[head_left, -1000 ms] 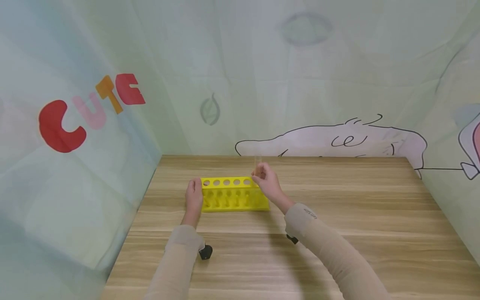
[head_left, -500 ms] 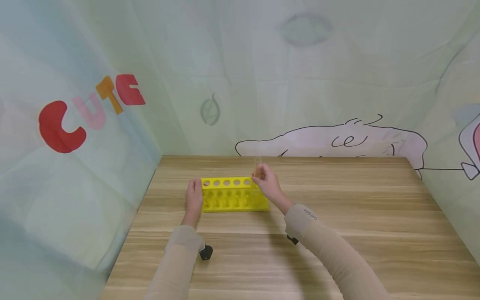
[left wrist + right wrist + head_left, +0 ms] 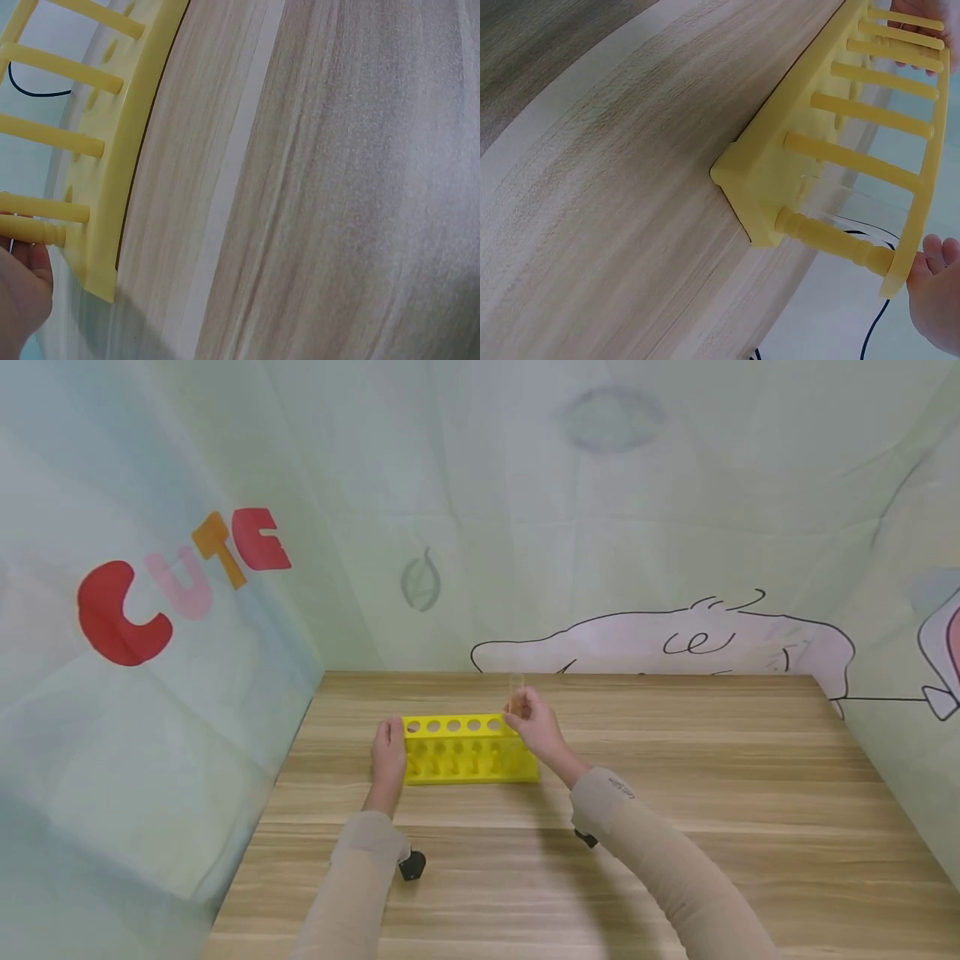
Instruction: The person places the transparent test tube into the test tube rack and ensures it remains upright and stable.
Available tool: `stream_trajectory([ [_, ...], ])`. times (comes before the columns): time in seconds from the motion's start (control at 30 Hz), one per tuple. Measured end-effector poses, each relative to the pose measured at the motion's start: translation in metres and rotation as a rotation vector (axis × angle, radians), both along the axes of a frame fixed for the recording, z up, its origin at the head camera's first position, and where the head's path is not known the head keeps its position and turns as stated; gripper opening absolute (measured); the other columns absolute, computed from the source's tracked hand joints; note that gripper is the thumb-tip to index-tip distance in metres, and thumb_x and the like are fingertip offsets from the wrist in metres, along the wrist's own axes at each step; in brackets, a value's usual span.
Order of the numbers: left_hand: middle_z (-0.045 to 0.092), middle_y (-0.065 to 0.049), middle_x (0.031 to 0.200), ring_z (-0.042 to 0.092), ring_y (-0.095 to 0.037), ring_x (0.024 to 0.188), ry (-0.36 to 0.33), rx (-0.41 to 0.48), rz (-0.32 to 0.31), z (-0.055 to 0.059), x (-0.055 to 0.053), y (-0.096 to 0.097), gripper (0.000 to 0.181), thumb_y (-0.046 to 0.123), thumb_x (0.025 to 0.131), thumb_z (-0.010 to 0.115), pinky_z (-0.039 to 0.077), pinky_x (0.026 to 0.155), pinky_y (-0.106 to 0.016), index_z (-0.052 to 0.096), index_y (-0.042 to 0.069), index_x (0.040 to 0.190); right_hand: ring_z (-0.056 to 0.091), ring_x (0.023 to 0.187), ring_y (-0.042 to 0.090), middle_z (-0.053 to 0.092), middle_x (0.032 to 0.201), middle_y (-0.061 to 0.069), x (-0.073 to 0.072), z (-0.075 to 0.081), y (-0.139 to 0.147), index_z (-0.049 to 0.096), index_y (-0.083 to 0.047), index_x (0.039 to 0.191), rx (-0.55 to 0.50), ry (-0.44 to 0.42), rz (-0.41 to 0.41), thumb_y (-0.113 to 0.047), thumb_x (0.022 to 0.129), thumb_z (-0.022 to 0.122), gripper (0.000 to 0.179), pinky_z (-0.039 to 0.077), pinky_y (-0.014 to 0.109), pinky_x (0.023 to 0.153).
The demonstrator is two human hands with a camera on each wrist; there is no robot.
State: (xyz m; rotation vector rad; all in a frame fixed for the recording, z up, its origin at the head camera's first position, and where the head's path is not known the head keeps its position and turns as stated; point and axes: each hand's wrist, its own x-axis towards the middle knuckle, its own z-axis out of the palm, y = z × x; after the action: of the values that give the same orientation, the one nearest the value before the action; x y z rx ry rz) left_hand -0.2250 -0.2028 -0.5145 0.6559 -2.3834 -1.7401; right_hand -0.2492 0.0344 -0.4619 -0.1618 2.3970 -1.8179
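Note:
A yellow test tube rack (image 3: pixel 465 736) stands upright on the table, with a row of round holes along its top and pegs behind its front. My left hand (image 3: pixel 389 752) grips its left end; in the left wrist view, fingers of that hand (image 3: pixel 26 292) curl behind the end post. At the opposite end my right hand (image 3: pixel 538 727) pinches a clear test tube (image 3: pixel 516 681), whose upper part rises above the fingers. Below the top plate, the right wrist view shows the see-through lower part of the tube (image 3: pixel 836 199) inside the rack. The other holes hold no tubes.
The wood-grain table (image 3: pixel 697 810) extends in front of the rack and to both sides. A printed cloth backdrop (image 3: pixel 525 527) hangs behind its far edge and along the sides. Black wrist cameras (image 3: pixel 412 865) sit below each sleeve.
The rim of the test tube shows slightly lower than a second ago. Both hands and the rack stay practically where they were.

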Motion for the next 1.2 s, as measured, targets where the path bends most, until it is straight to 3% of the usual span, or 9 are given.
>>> stream_trajectory([
  [0.17,0.048,-0.012,0.116,0.042,-0.022,0.101,-0.004,0.0,0.003,-0.001,-0.001,0.0,0.051,0.048,0.093,0.025,0.037,0.092,-0.039,0.042,0.007,0.119,0.051,0.101,0.023,0.056,0.111,0.014,0.0,0.001,0.002,0.045,-0.007,0.095,0.03,0.004,0.005,-0.002,0.081,0.058,0.02,0.041,0.037,0.091],
  [0.53,0.048,-0.012,0.116,0.041,-0.021,0.099,0.029,0.015,-0.006,-0.003,-0.001,-0.001,0.05,0.047,0.093,0.026,0.036,0.091,-0.038,0.042,0.007,0.119,0.048,0.099,0.023,0.052,0.101,0.01,0.002,0.002,0.007,0.047,-0.004,0.108,0.083,0.072,0.025,-0.002,0.079,0.062,0.033,0.039,0.036,0.095],
  [0.87,0.046,-0.012,0.121,0.041,-0.023,0.106,0.018,0.028,-0.017,-0.003,0.001,-0.002,0.048,0.045,0.094,0.026,0.034,0.096,-0.041,0.041,0.007,0.121,0.048,0.104,0.023,0.052,0.112,0.013,0.006,0.005,0.015,0.045,-0.01,0.118,0.069,0.041,0.037,-0.006,0.079,0.063,0.043,0.037,0.036,0.097],
  [1.2,0.046,-0.013,0.122,0.041,-0.024,0.11,0.013,0.034,-0.018,-0.002,0.0,-0.001,0.045,0.04,0.095,0.028,0.034,0.098,-0.042,0.042,0.007,0.121,0.046,0.112,0.027,0.05,0.12,0.015,0.01,0.005,0.029,0.043,-0.006,0.121,0.038,0.034,0.021,-0.005,0.08,0.062,0.045,0.034,0.04,0.1],
])
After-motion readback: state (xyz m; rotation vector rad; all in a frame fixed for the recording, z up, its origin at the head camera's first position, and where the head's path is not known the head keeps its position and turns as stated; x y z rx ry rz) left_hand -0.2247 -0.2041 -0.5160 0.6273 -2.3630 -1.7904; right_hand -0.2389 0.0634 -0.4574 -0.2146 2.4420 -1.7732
